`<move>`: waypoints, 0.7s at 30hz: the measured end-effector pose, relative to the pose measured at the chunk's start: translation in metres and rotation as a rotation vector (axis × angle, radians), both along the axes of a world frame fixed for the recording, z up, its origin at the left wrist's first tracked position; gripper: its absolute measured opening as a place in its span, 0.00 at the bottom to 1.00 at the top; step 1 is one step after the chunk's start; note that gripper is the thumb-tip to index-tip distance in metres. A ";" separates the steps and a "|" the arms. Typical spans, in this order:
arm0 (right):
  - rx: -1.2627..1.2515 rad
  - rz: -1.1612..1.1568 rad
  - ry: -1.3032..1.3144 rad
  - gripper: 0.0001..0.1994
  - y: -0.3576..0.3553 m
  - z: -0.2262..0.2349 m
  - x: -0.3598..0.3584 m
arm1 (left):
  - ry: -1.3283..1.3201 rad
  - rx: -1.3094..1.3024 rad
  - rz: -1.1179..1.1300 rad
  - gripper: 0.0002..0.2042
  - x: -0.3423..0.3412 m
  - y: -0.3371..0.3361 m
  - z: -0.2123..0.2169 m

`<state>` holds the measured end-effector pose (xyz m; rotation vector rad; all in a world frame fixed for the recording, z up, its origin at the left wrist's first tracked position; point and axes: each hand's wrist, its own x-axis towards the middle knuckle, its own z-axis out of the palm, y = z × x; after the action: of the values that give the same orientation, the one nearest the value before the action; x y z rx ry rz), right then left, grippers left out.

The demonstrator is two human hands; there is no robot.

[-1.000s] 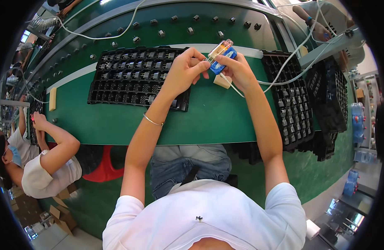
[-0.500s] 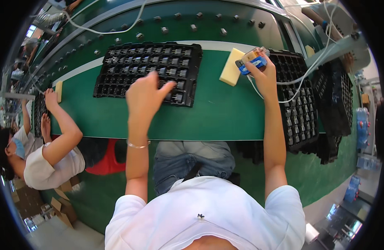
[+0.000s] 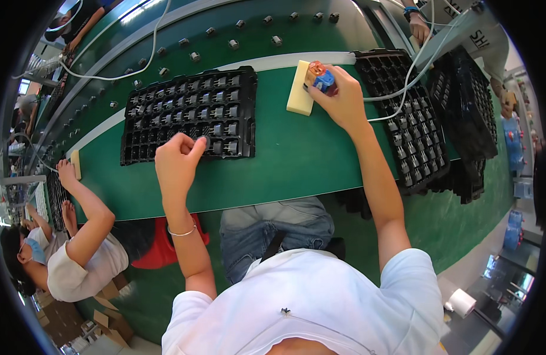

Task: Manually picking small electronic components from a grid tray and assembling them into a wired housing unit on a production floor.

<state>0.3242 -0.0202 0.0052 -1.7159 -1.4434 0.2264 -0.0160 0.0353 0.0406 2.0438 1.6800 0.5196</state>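
Note:
My left hand [image 3: 178, 161] is at the front edge of a black tray [image 3: 129, 155], thumb and fingers pinched together. A small grey piece shows at the thumb tip; I cannot tell whether it is held or sits in the tray. Rows of small dark metal-and-plastic parts [image 3: 217, 112] fill many of the tray's pockets. My right hand [image 3: 344, 97] is closed round a small blue and orange hand-held device [image 3: 321, 78], whose exact kind I cannot make out. It is over the right side of a pale yellow block [image 3: 298, 99] on the green table.
A second black tray [image 3: 412, 139] with parts lies to the right, crossed by white cables [image 3: 397, 92]. More black trays [image 3: 462, 100] are stacked beyond it. Small parts [image 3: 233, 44] stand spaced along the green belt at the back. A co-worker [image 3: 86, 254] sits at the left.
My left hand has come down and nearer from over the tray, its thumb and fingers closing into a pinch. The right hand still holds the device. The whole view has shifted and turned.

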 end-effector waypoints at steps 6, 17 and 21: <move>0.029 0.006 -0.003 0.22 0.003 -0.001 -0.002 | -0.770 -0.121 -0.177 0.09 0.024 0.024 -0.002; 0.047 -0.008 -0.023 0.22 0.005 -0.005 -0.002 | -1.179 -0.309 -0.362 0.07 0.117 0.070 -0.003; 0.089 -0.115 0.032 0.20 0.013 -0.011 0.011 | -1.205 -0.439 -0.311 0.07 0.129 0.064 -0.031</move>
<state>0.3354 -0.0068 -0.0059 -1.7094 -1.3074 0.1251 0.1127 0.0989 0.0095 1.1655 0.6440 0.9084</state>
